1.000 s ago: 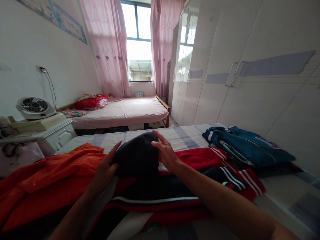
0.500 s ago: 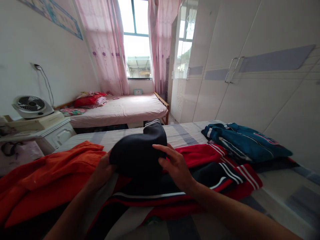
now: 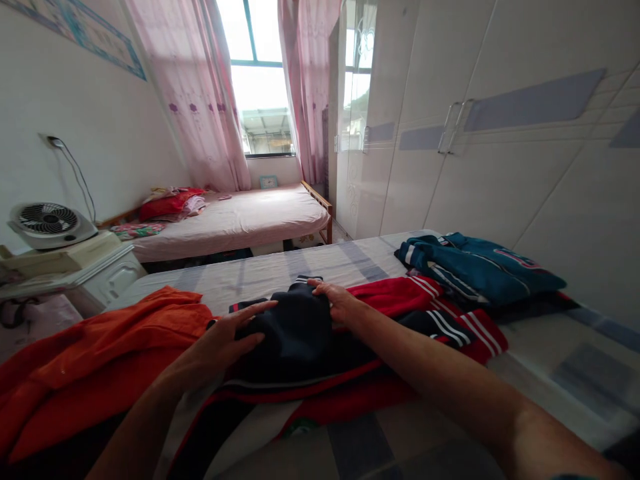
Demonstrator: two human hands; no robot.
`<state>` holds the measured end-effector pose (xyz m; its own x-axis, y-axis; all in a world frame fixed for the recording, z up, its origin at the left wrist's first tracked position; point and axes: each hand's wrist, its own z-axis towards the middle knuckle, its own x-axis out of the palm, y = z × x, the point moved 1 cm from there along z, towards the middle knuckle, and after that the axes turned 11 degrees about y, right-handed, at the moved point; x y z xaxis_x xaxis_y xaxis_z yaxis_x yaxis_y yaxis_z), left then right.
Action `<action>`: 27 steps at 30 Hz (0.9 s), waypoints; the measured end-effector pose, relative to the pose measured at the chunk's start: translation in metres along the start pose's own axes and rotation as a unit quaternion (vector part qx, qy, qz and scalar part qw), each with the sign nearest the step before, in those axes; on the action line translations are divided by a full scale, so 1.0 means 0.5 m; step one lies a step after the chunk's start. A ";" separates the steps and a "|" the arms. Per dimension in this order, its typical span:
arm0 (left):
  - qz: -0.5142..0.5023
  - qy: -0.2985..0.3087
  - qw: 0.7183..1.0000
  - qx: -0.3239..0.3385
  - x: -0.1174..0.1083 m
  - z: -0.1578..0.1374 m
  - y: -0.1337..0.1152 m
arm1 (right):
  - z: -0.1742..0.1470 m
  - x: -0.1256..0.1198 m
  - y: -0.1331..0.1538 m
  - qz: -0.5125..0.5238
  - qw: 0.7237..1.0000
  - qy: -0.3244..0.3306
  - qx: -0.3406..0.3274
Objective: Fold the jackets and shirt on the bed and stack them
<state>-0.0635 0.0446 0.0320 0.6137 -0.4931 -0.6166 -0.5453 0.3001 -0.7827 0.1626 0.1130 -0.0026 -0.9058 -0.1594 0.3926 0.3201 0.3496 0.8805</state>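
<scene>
A navy garment (image 3: 293,327), probably a tracksuit jacket, lies bunched on the bed, one part folded over on itself. Its white-striped cuff (image 3: 303,279) points away from me. My right hand (image 3: 341,301) has its fingers closed on the navy fabric beside that cuff. On the left side of the same cloth rests my left hand (image 3: 227,343), index finger stretched out and thumb apart. Under and around the navy cloth is a red garment (image 3: 390,297) with white-striped cuffs. An orange garment (image 3: 115,353) spreads to the left of my left hand.
A folded teal jacket (image 3: 480,267) sits at the right on the checked bedsheet (image 3: 350,257). Beyond stands a second bed (image 3: 250,213) below the window. White wardrobes (image 3: 450,180) line the right side; a fan (image 3: 50,223) is on a cabinet (image 3: 107,270) at left.
The raised navy fold has come down flat onto the pile. My right hand has moved up to the cuff and closed; my left hand has shifted onto the cloth with fingers extended.
</scene>
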 end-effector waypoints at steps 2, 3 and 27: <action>0.006 -0.039 0.999 0.014 -0.008 0.012 0.002 | -0.019 0.000 0.039 -0.039 0.997 -0.016 -0.071; 0.013 -0.062 0.998 0.020 -0.014 0.018 0.003 | -0.041 -0.004 0.060 -0.089 0.986 -0.034 -0.140; 0.215 -0.354 0.889 -0.193 0.055 -0.180 0.080 | -0.394 -0.302 -0.018 -0.667 0.650 -0.240 -0.272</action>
<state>-0.1198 -0.0307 -0.0084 0.4324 0.2790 -0.8574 -0.8880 -0.0334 -0.4586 0.3511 -0.0481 -0.0176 -0.4186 0.3667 -0.8309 -0.9075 -0.2045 0.3669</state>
